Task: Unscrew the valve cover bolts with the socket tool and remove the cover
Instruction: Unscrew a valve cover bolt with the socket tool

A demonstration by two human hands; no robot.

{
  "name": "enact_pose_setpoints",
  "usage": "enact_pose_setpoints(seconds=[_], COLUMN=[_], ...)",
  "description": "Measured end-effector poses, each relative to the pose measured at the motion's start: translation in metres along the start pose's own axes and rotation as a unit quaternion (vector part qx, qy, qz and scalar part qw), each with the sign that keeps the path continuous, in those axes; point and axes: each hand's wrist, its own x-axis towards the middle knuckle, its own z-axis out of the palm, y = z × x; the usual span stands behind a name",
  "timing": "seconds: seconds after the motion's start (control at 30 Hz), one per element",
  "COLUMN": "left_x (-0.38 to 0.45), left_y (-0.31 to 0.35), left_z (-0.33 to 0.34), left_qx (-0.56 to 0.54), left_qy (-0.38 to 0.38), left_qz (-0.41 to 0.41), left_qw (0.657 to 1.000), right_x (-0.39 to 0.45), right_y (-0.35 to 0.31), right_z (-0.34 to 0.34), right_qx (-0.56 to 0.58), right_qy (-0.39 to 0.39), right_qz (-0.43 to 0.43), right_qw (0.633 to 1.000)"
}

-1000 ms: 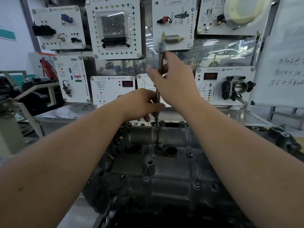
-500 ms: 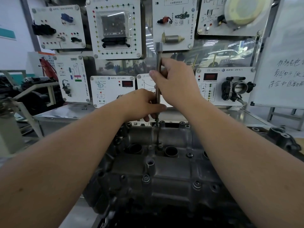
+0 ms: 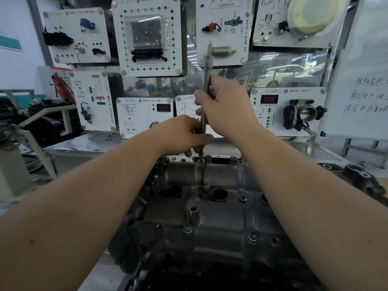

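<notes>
The socket tool is gripped by both hands, right hand above left hand, on a far-edge bolt. Below the hands, the valve cover is judged still seated, several bolts remaining.

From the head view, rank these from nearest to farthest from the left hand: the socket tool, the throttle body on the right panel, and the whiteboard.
1. socket tool: held by the left hand low on its shaft.
2. throttle body: on the lower right panel.
3. whiteboard: far right edge.

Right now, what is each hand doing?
Left hand: pinches the socket tool low, near the valve cover.
Right hand: grips the tool's shaft higher.
</notes>
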Motion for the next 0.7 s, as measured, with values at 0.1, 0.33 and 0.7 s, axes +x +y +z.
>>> enact_pose_setpoints(seconds=[0.1,0.33,0.7], left_x=[-0.0008,-0.0012,-0.0029], left_y=[0.0010,0.0001,0.0019], left_z=[0.0004,-0.0011,-0.0021], left_qx=[-0.031,0.011,0.008], left_qy=[-0.001,-0.005,-0.006], left_qz=[-0.005,0.004,0.010], left_qw=[1.000,1.000,1.000], right_x=[-0.0011,-0.0044,-0.0036], right_y=[-0.0015,0.0012,0.0024], right_z=[0.0004,0.0031,0.0040], right_qx=[0.001,0.008,-0.007], right_qy=[-0.028,-0.009,-0.030], right_qz=[-0.017,-0.036,-0.034], right_qw=[0.999,0.999,0.999])
